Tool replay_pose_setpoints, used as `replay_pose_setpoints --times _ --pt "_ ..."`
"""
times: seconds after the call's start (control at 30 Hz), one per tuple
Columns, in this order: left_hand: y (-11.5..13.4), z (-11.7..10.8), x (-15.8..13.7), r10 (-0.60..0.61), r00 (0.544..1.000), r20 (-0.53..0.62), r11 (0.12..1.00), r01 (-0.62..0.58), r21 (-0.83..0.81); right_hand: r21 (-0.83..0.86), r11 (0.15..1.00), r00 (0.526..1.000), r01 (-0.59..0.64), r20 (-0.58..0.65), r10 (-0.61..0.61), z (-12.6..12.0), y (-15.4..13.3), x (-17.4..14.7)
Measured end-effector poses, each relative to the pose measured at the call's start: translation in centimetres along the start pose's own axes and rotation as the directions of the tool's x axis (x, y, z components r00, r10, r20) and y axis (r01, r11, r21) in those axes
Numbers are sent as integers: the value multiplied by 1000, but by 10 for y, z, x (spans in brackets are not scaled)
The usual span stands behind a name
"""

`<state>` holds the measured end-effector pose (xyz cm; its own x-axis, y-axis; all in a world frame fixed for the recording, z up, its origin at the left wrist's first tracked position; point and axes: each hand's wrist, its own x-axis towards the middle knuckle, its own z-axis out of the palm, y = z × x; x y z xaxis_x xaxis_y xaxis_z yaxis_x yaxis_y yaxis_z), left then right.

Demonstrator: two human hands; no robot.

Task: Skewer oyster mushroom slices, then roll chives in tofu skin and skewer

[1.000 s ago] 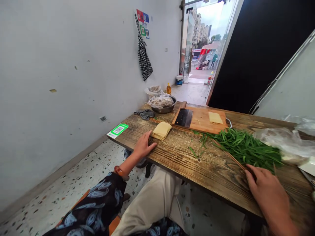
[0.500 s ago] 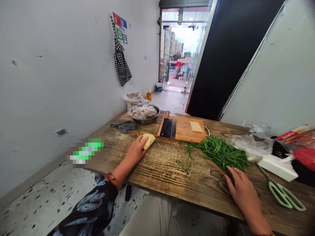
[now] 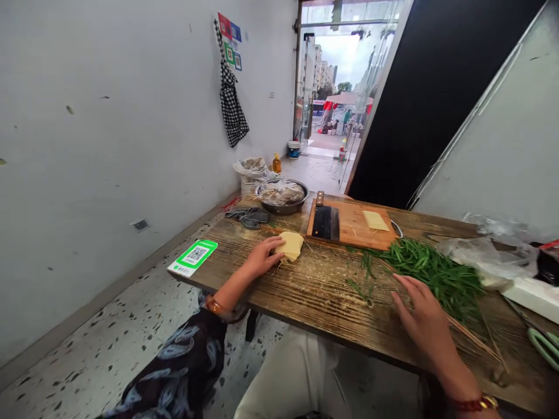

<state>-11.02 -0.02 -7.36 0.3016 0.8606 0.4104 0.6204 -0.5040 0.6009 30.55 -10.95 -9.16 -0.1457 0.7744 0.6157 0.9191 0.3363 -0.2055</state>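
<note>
My left hand (image 3: pixel 263 257) holds the left edge of a small stack of pale yellow tofu sheets (image 3: pixel 290 245), low over the wooden table; the fingertips are partly hidden. My right hand (image 3: pixel 421 317) is open, thumb apart from the fingers, with nothing seen in it. It is beside thin wooden skewers (image 3: pixel 474 337) and a heap of cut green chives (image 3: pixel 437 273). More tofu sheets (image 3: pixel 375 220) lie on the cutting board (image 3: pixel 351 224) beyond, where a cleaver (image 3: pixel 326 223) rests at the left end.
Behind my left hand are a grey cloth (image 3: pixel 248 217) and a metal bowl (image 3: pixel 286 208) holding a plastic bag. A QR code card (image 3: pixel 193 258) marks the left corner. Green-handled scissors (image 3: pixel 544 346), a white box (image 3: pixel 530 299) and plastic bags (image 3: pixel 489 253) occupy the right.
The view has swung left and shifted. The tofu sheets, curved in my left hand before, now look flatter. My right hand has moved left, off the skewers and chives.
</note>
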Motion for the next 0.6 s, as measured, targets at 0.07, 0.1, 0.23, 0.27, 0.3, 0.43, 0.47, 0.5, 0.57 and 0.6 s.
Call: replay_pose_setpoints --times 0.07,0.1,0.23,0.27,0.3,0.43,0.47,0.5,0.57,0.6 --pt "-2 -6 1 1 1000 3 1000 -1 6 66 998 1000 21 19 -23 12 -20 5" --pt "-2 -7 3 2 1000 0 1000 -2 10 94 995 999 23 35 -26 17 -27 6" --pt "3 -8 13 -24 1000 3 1000 24 1 174 985 992 -14 126 -8 32 -41 -1" --pt "4 -7 15 -50 999 6 999 50 -2 187 982 988 -24 153 -5 35 -41 -3" --pt "5 -7 18 -79 997 10 997 79 -4 196 980 985 -34 175 -1 37 -41 -5" --pt "7 -6 24 -141 990 30 990 141 -9 204 977 977 -59 213 14 42 -38 -8" --pt "6 -6 25 -145 989 35 989 145 -6 206 977 978 -56 210 11 42 -38 -8" --pt "6 -6 26 -150 988 40 989 150 -3 208 977 978 -49 207 5 43 -38 -8" --pt "7 -7 27 -159 986 51 987 160 2 209 977 979 -34 204 -9 43 -38 -8" --pt "7 -8 27 -162 985 55 987 162 5 208 978 979 -29 203 -14 43 -38 -8"
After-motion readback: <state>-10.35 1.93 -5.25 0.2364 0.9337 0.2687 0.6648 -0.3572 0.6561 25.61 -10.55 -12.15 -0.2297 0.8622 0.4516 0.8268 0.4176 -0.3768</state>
